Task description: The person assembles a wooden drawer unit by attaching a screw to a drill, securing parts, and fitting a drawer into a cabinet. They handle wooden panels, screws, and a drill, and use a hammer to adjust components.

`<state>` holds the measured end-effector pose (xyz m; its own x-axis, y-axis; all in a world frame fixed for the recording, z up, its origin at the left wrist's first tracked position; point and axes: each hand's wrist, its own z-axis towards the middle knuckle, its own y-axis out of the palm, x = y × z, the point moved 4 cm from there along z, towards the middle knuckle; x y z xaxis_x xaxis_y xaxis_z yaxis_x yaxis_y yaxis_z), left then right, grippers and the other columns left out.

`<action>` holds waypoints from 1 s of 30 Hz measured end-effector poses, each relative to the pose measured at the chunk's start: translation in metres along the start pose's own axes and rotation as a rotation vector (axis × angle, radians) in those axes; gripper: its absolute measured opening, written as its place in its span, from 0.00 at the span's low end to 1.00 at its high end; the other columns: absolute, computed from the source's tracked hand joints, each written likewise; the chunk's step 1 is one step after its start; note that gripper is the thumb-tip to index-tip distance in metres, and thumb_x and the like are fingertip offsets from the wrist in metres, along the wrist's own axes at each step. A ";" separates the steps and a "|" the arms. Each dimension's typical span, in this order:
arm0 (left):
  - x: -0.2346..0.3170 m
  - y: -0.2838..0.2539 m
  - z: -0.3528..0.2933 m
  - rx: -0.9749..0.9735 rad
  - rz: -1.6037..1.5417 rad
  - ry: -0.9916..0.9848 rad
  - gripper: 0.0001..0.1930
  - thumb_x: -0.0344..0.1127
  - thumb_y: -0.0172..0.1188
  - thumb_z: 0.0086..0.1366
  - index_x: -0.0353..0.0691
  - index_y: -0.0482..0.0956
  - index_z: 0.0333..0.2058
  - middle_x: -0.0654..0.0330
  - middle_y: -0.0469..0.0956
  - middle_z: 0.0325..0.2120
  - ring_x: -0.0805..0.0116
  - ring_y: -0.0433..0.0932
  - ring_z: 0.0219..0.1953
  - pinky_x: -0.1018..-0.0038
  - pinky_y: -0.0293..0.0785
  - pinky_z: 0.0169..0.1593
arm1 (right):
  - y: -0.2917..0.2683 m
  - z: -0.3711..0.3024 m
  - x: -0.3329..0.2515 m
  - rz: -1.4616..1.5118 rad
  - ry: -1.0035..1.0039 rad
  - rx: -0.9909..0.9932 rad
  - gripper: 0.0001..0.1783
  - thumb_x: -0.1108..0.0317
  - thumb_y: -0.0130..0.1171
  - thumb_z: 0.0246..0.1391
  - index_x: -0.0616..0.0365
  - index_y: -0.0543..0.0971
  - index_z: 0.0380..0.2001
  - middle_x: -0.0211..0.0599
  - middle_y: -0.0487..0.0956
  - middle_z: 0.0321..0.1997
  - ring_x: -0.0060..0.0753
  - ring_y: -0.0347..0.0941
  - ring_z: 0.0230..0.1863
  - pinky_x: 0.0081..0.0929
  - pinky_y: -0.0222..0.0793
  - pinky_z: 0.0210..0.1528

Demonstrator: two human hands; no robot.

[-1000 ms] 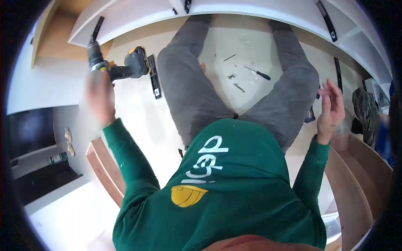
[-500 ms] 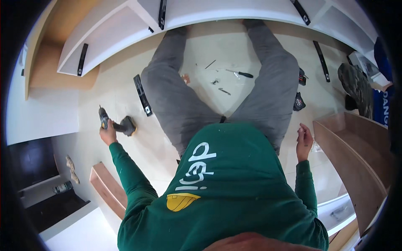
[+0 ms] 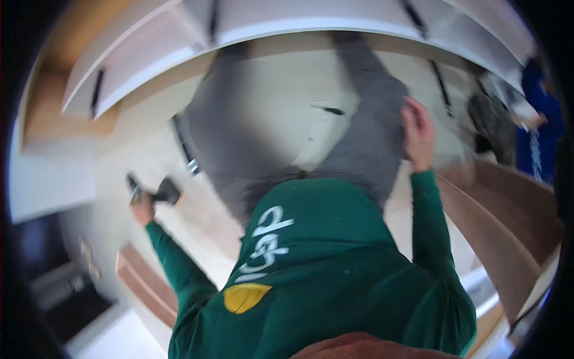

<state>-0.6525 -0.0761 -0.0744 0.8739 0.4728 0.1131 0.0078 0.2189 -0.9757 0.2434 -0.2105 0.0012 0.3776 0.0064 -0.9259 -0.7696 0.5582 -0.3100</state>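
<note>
Low on the left, my left hand [image 3: 142, 209] is wrapped round a cordless drill [image 3: 160, 194], just above or at the floor. The drill's battery end points to the right. My right hand [image 3: 418, 133] is beside my right knee, fingers stretched out and slightly blurred, with nothing visible in them. Between my spread legs, a dark-handled screwdriver [image 3: 330, 110] lies on the floor. A black drawer slide [image 3: 185, 146] rests beside my left leg. Much of the area around my left thigh is smeared, which hides small things there.
Ahead stands a white cabinet [image 3: 305, 17] with dark slides on it. Another drawer slide [image 3: 441, 88] lies on the right. A wooden drawer box [image 3: 496, 209] is at my right, a smaller one [image 3: 143, 281] at my left. A person in blue [image 3: 541, 102] is at far right.
My right hand has moved forward from beside the wooden drawer box to my right knee, fingers extending. My left hand still holds the drill. The whole view has shifted slightly and blurred.
</note>
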 end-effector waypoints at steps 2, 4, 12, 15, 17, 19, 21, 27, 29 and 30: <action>0.040 0.018 -0.014 -0.200 0.366 0.678 0.15 0.33 0.60 0.65 0.40 0.82 0.49 0.46 0.84 0.44 0.51 0.82 0.49 0.51 0.77 0.49 | -0.001 -0.004 -0.012 -0.003 -0.058 0.036 0.18 0.65 0.60 0.68 0.55 0.79 0.58 0.22 0.79 0.41 0.16 0.72 0.40 0.20 0.70 0.44; 0.000 0.010 -0.019 -0.259 0.307 0.429 0.20 0.40 0.60 0.66 0.40 0.77 0.55 0.44 0.82 0.47 0.49 0.81 0.51 0.53 0.76 0.52 | 0.006 -0.017 -0.007 0.083 -0.056 0.024 0.16 0.66 0.67 0.61 0.54 0.82 0.51 0.25 0.77 0.34 0.18 0.71 0.35 0.21 0.70 0.40; 0.356 -0.169 -0.071 0.231 -0.694 0.633 0.34 0.48 0.58 0.73 0.27 0.65 0.66 0.38 0.72 0.61 0.48 0.74 0.62 0.62 0.69 0.66 | -0.108 -0.268 0.097 -0.496 0.434 0.185 0.11 0.62 0.60 0.64 0.57 0.85 0.37 0.43 0.83 0.31 0.37 0.79 0.31 0.32 0.74 0.38; 0.526 -0.249 -0.193 -0.243 -1.205 1.192 0.32 0.45 0.55 0.75 0.30 0.62 0.69 0.45 0.72 0.64 0.56 0.69 0.66 0.60 0.61 0.71 | -0.191 -0.314 0.161 -0.395 0.548 0.758 0.16 0.58 0.57 0.65 0.58 0.86 0.37 0.45 0.85 0.31 0.38 0.81 0.32 0.37 0.75 0.40; 0.595 -0.289 -0.301 -0.847 -1.445 1.412 0.45 0.58 0.66 0.62 0.32 0.63 0.69 0.47 0.75 0.60 0.56 0.70 0.67 0.59 0.60 0.71 | -0.248 -0.290 0.164 -0.094 0.602 1.102 0.17 0.58 0.55 0.67 0.62 0.83 0.38 0.34 0.80 0.25 0.24 0.72 0.27 0.31 0.70 0.33; 0.644 -0.330 -0.399 -1.160 -1.390 1.741 0.49 0.55 0.72 0.56 0.33 0.63 0.69 0.48 0.75 0.61 0.56 0.71 0.66 0.58 0.61 0.71 | -0.304 -0.300 0.153 -0.021 0.197 1.172 0.21 0.53 0.57 0.67 0.63 0.81 0.44 0.32 0.81 0.35 0.23 0.73 0.32 0.26 0.68 0.32; 0.667 -0.370 -0.473 -1.465 -1.278 1.934 0.52 0.56 0.76 0.53 0.34 0.62 0.69 0.48 0.74 0.62 0.57 0.70 0.66 0.60 0.61 0.70 | -0.307 -0.288 0.140 0.210 0.260 1.229 0.25 0.48 0.59 0.65 0.61 0.81 0.47 0.31 0.81 0.38 0.24 0.74 0.35 0.26 0.68 0.33; 0.677 -0.396 -0.564 -1.881 -1.434 2.017 0.59 0.60 0.81 0.48 0.30 0.60 0.68 0.52 0.72 0.62 0.61 0.70 0.65 0.63 0.62 0.69 | -0.236 -0.289 0.118 0.153 0.441 0.999 0.29 0.43 0.58 0.64 0.57 0.80 0.53 0.29 0.82 0.43 0.26 0.77 0.43 0.27 0.71 0.42; 0.676 -0.396 -0.563 -1.860 -1.472 1.985 0.58 0.59 0.81 0.48 0.30 0.61 0.68 0.53 0.72 0.61 0.63 0.70 0.65 0.64 0.62 0.69 | -0.222 -0.276 0.126 0.435 0.448 0.983 0.30 0.41 0.56 0.65 0.55 0.78 0.56 0.30 0.81 0.48 0.28 0.76 0.46 0.30 0.71 0.45; 0.671 -0.401 -0.560 -1.865 -1.487 1.936 0.58 0.59 0.81 0.49 0.30 0.61 0.68 0.54 0.72 0.61 0.64 0.70 0.63 0.65 0.63 0.68 | -0.207 -0.273 0.132 0.589 0.462 0.973 0.31 0.40 0.54 0.66 0.55 0.78 0.57 0.31 0.80 0.50 0.29 0.76 0.48 0.32 0.71 0.47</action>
<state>0.2031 -0.3241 0.2877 -0.4989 0.1655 0.8507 -0.3234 -0.9462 -0.0055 0.3120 -0.5519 -0.1153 -0.2684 0.2830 -0.9208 0.0192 0.9573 0.2886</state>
